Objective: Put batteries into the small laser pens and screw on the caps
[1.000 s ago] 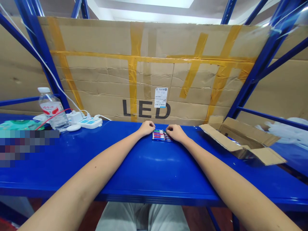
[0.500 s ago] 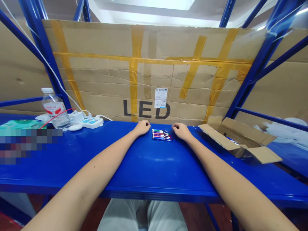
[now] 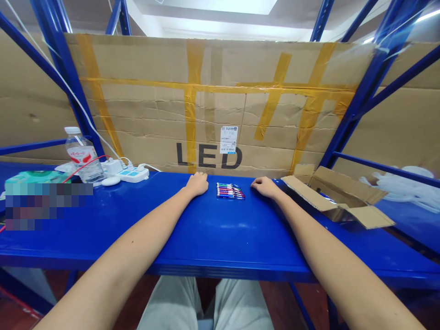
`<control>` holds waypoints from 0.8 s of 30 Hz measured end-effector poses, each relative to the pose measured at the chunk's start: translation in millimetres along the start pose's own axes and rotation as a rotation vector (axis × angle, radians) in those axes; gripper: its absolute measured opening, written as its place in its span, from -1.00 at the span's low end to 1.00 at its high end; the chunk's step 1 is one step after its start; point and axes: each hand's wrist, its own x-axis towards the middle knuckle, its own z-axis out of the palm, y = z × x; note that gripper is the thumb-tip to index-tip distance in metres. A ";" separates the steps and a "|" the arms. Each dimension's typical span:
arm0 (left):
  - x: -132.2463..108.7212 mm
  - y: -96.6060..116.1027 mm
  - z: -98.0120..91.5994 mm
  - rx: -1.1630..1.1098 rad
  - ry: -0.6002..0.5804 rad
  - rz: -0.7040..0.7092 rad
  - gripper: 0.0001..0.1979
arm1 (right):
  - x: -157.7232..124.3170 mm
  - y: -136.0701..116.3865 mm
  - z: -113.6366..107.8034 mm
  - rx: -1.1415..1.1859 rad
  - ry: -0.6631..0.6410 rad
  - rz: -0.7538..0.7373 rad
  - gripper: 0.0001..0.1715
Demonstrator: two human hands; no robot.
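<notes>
The left hand (image 3: 198,184) rests on the blue table (image 3: 220,243) with its fingers curled under, and I cannot tell how tight the curl is because the palm is hidden. The right hand (image 3: 264,187) rests opposite, fingers bent inward towards the left; its palm is also turned away, so I cannot tell how wide its grip is. Between the two hands, apart from both, a row of coloured pens (image 3: 230,190) lies side by side on the far half of the table, blue, green and red among them. To the right, beyond the right hand, sits an open cardboard box (image 3: 311,195) with its flaps spread and something blue and shiny inside. On the far left stand a clear bottle (image 3: 82,158) with a red and white label and, just to its right, a white power strip (image 3: 133,174) with plugs in it. At the far edge, a large cardboard sheet (image 3: 151,114) marked LED rises behind everything, crossed by yellow-brown tape and bearing a white label (image 3: 228,139)
</notes>
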 end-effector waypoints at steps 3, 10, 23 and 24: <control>-1.1 1.6 -1.5 0.032 -0.015 0.000 -0.67 | -0.5 -1.4 -0.1 -0.013 -0.004 0.000 -0.72; -1.6 4.5 -4.3 0.066 -0.050 -0.004 -0.63 | -4.8 -7.3 -2.9 -0.042 -0.026 -0.016 -0.73; -1.4 4.6 -6.3 0.072 -0.075 0.002 -0.60 | -3.1 -5.8 -1.7 -0.036 -0.036 -0.039 -0.78; -1.5 4.7 -6.3 0.074 -0.076 0.004 -0.60 | -3.0 -5.9 -1.7 -0.036 -0.038 -0.042 -0.79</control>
